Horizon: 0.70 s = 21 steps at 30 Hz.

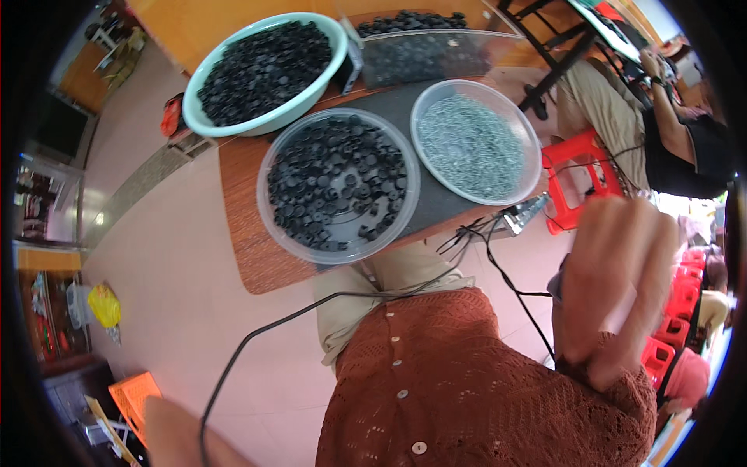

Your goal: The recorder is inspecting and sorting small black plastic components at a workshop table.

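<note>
My right hand [618,268] is raised at the right, close to the camera and blurred. Its fingers look curled downward over the reddish-brown knit sleeve [626,405]; what they hold, if anything, is hidden. A small grey thing [555,286] shows at its left edge, with a black cable [510,292] running to it. Of my left arm only a smeared patch of skin [183,436] appears at the lower left; its fingers do not show. Beyond my lap, a round clear tub [268,222] holds small black caps [327,167], apart from both hands.
On the wooden table [249,249] is a clear tub [535,156] of small silvery metal pieces [471,148]. A pale green basin [340,47] and a clear box [436,58] hold more black parts. A red stool [580,167] and a seated person [689,148] are at the right.
</note>
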Available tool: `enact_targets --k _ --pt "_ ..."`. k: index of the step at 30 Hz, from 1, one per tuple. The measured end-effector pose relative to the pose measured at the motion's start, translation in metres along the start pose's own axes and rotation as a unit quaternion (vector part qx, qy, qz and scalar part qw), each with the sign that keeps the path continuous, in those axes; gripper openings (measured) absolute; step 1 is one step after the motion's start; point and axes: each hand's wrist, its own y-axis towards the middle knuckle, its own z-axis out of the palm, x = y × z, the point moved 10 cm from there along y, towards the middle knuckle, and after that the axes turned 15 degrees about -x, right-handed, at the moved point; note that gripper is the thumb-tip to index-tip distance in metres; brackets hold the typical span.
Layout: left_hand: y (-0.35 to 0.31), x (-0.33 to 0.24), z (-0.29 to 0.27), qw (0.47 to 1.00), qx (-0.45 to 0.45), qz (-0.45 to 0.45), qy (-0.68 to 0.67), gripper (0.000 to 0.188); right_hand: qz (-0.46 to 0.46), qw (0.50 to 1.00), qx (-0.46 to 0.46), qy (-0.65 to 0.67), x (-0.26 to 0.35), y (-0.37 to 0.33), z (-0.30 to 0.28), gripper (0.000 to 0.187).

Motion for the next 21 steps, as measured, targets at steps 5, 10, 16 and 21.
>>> enact_targets --k 5,10,16,21 --pt "0.037 0.022 0.067 0.989 -0.02 0.03 0.14 0.024 0.223 0.895 -0.357 -0.149 -0.07 -0.073 -0.112 0.028" --pt "0.042 0.033 0.086 0.981 -0.023 0.023 0.191 0.024 0.319 0.731 -0.571 -0.194 -0.129 -0.161 -0.174 0.025" --pt "0.039 0.033 0.084 0.983 -0.035 0.024 0.179 0.023 0.33 0.679 -0.597 -0.27 -0.149 -0.199 -0.187 0.015" --pt "0.039 0.031 0.079 0.985 -0.047 0.025 0.165 0.022 0.32 0.653 -0.503 -0.467 -0.15 -0.179 -0.181 0.014"
